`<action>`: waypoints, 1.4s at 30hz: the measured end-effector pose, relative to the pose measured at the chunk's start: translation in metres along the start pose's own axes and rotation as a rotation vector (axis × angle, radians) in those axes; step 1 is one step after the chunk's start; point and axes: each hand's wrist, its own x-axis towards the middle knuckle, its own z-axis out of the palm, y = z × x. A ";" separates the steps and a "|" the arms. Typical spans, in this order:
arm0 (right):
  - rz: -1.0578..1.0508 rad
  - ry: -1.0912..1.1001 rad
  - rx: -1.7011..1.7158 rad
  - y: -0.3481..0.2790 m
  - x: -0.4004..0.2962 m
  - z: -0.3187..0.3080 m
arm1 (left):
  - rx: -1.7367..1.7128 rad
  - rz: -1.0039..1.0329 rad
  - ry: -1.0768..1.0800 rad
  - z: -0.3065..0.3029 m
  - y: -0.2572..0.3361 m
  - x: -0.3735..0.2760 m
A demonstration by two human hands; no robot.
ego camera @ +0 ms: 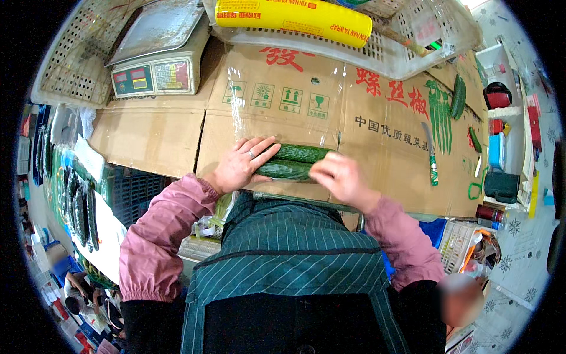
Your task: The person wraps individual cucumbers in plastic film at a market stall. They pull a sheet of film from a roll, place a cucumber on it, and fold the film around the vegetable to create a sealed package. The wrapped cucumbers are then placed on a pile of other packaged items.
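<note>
Two dark green cucumbers (305,153) lie side by side on the flattened cardboard (274,128), close to its front edge. Their skins have a glossy sheen, as if under clear film. Across their left ends lies my left hand (241,163), with its fingers over the top and its thumb at the near side; a ring is on one finger. At the right ends is my right hand (342,177), slightly blurred, with curled fingers touching the cucumbers. Whether those fingers pinch film cannot be made out. Both hands hide the cucumbers' tips.
A yellow roll of wrap (292,22) lies on a white plastic crate (389,57) at the back. Back left stands a digital scale (152,75). To the right lie a knife (433,168) and a loose cucumber (458,97). More cucumbers (82,208) are at far left.
</note>
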 end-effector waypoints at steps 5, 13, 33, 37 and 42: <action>0.115 0.109 0.133 0.035 0.031 0.012 | -0.086 -0.043 -0.009 -0.001 0.004 0.003; 0.210 0.017 0.440 0.045 0.036 0.018 | 0.091 -0.152 0.302 0.014 0.031 0.011; -0.180 -0.137 -0.256 -0.006 0.046 0.006 | -0.598 -0.734 -0.278 -0.019 0.022 0.034; -0.169 -0.174 -0.389 -0.011 0.046 0.016 | -0.297 -0.581 0.156 0.006 0.015 0.037; -0.053 -0.273 -0.474 -0.007 0.060 0.022 | -0.046 -0.418 0.336 0.014 0.030 0.032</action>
